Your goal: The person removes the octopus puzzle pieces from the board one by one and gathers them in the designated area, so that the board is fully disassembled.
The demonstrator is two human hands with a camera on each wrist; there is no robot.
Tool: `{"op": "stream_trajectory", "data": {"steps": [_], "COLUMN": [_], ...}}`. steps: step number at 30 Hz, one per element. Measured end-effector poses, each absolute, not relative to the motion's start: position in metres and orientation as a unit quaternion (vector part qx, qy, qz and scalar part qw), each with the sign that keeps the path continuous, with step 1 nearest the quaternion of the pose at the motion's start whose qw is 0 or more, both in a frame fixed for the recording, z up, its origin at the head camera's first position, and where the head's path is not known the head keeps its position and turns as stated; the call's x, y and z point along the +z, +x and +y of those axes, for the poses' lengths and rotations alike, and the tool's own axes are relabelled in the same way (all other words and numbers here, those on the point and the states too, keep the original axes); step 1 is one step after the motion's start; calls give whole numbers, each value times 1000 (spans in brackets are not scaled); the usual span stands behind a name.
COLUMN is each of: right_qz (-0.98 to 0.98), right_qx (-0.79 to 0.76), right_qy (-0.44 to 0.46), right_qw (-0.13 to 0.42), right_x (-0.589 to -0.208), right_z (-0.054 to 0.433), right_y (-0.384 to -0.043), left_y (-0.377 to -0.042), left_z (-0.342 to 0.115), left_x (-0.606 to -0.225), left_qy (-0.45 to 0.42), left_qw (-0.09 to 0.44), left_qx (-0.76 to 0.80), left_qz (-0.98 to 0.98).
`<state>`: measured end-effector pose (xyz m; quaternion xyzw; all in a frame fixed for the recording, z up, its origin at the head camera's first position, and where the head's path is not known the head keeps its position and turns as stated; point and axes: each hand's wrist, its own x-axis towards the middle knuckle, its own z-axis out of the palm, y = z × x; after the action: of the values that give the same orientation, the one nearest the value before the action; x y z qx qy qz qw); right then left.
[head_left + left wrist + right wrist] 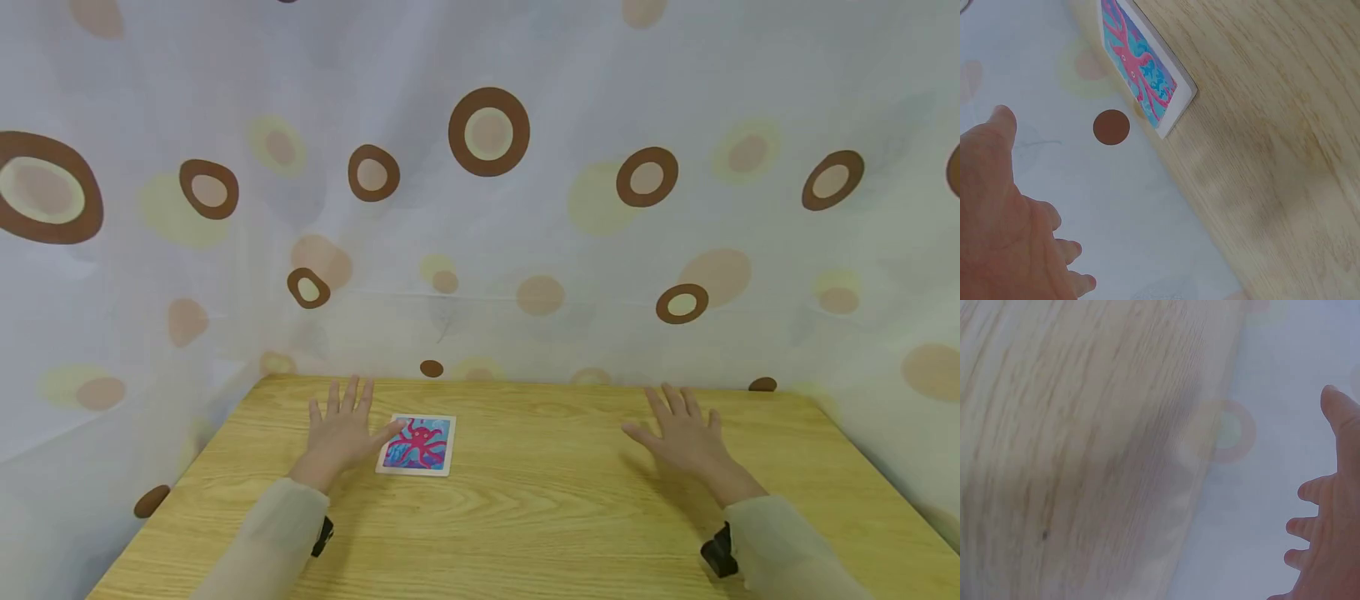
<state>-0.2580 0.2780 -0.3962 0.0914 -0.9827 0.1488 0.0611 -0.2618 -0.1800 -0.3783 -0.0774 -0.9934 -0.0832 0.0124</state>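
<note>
A square card point(416, 462) with a white border and a pink octopus on blue lies on the wooden table, left of the middle. My left hand point(339, 435) is spread just left of it, and in the head view the thumb overlaps the card's upper left part. In the left wrist view the card point(1141, 69) is apart from the hand point(1004, 219), which holds nothing. Over the right side of the table my right hand point(686, 442) is spread too, with nothing in it; its fingers also show in the right wrist view.
The wooden table point(517, 517) meets a white curtain point(525, 233) with brown and yellow circles at the back and on both sides. Dark straps with small devices sit at both wrists, such as the right wrist device point(720, 552).
</note>
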Motion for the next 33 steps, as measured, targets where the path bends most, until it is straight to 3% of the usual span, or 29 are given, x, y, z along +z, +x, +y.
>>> {"op": "stream_trajectory", "data": {"steps": [19, 26, 33], "right_qz": [-972, -963, -957], "right_qx": [167, 158, 157], "right_qy": [144, 193, 236], "right_qw": [77, 99, 56], "right_x": [-407, -407, -405], "right_z": [243, 201, 150], "right_y": [-275, -282, -286], "left_y": [-260, -263, -268], "left_z": [-187, -194, -199], "left_x": [-390, -398, -407], "left_qy": [-111, -126, -153], "left_qw": [15, 1, 15], "left_qx": [-104, -102, -89], "left_qz": [-988, -987, -984]}}
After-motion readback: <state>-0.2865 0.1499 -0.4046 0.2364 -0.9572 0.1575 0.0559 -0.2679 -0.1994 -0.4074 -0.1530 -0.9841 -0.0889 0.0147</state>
